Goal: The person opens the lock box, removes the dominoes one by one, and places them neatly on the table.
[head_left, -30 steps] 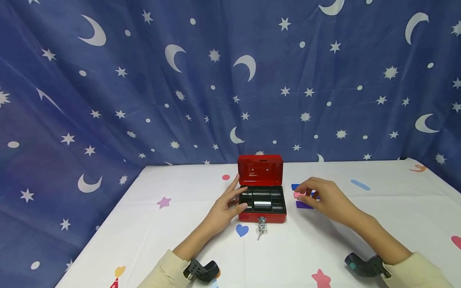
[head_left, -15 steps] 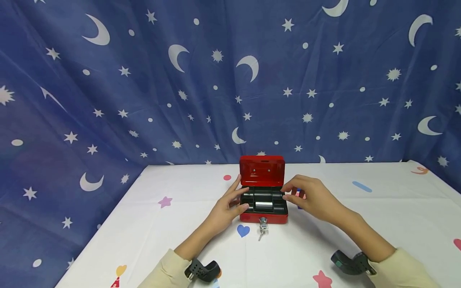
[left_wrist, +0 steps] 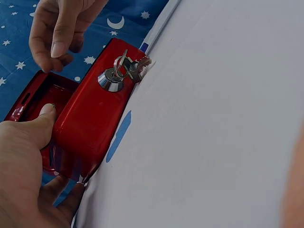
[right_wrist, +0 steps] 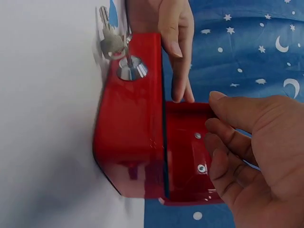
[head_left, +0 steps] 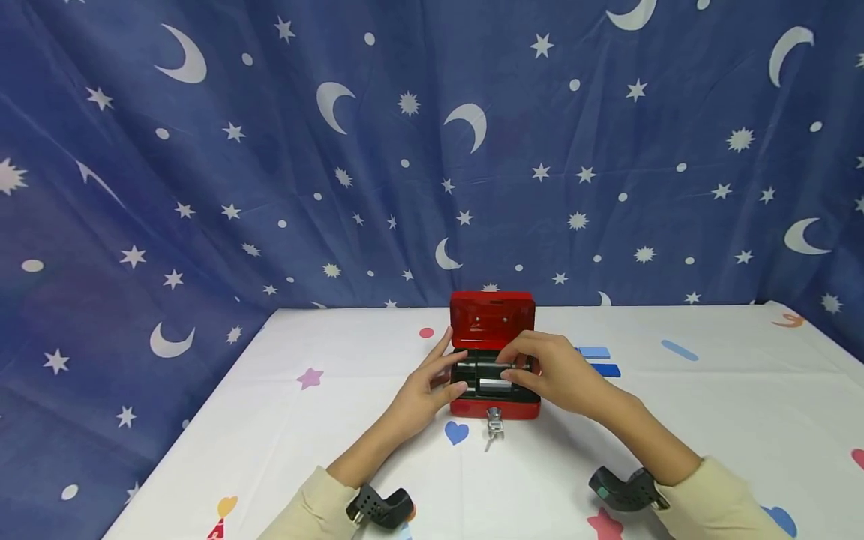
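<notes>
A red cash box (head_left: 466, 409) stands on the table with its lid (head_left: 491, 319) raised. Its black compartment tray (head_left: 466, 371) holds a light-coloured insert or highlight in the middle. Keys hang from the front lock (left_wrist: 111, 80). My left hand (head_left: 417, 401) grips the box's left side, thumb over the rim and fingers along the outer wall, plainest in the left wrist view. Over the right half of the tray hovers my right hand (head_left: 560, 379), its fingers loosely bent; thumb and fingertips stand apart, and I see nothing between them in the right wrist view.
Right of the box lie a light blue flat piece (head_left: 594, 352) and a darker blue one (head_left: 606, 370), partly behind my right hand. The white tablecloth (head_left: 364, 345) bears printed shapes. A starry blue curtain (head_left: 378, 187) hangs behind.
My right hand has travelled left from the coloured pieces beside the box to above the tray. My left hand stays at the box's left side.
</notes>
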`<state>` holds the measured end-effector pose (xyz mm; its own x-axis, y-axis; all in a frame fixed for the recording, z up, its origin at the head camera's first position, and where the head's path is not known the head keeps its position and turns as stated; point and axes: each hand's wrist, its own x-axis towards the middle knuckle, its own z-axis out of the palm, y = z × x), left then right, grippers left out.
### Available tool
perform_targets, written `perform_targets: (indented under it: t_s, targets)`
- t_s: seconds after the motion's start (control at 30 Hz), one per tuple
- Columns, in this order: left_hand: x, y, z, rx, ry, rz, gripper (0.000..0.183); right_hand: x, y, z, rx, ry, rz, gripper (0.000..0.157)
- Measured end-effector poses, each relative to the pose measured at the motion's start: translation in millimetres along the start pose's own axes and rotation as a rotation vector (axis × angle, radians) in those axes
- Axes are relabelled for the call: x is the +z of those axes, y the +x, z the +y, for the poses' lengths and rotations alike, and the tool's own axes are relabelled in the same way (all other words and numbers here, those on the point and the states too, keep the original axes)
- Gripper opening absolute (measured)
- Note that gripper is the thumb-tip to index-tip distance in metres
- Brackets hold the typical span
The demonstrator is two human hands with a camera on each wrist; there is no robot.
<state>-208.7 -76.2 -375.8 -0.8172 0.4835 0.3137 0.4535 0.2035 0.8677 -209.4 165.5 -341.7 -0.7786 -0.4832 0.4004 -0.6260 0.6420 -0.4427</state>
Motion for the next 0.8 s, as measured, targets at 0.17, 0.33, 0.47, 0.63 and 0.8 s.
perform_targets:
  t_s: [0.17,0.33,0.47,0.63,0.8]
  targets:
    - [0.3,-0.5,0.6,0.0,0.006,0.007,0.051,10.1,0.2,0.6,0.011,-0.02,-0.026,0.02]
    - [0.4,-0.8,0.8,0.0,0.018,0.011,0.051,16.6,-0.9,3.2,-0.012,-0.048,-0.023,0.019]
    - [0.4,-0.8,1.5,0.0,0.024,0.009,0.051,19.7,-1.5,4.8,-0.021,-0.074,-0.018,0.017]
    - [0.5,-0.5,1.6,0.002,0.022,0.012,0.051,22.7,-2.0,5.8,-0.016,-0.107,-0.02,0.017]
    - [0.3,-0.4,1.0,0.002,0.029,0.019,0.051,24.5,-1.2,4.9,-0.008,-0.113,-0.022,0.015]
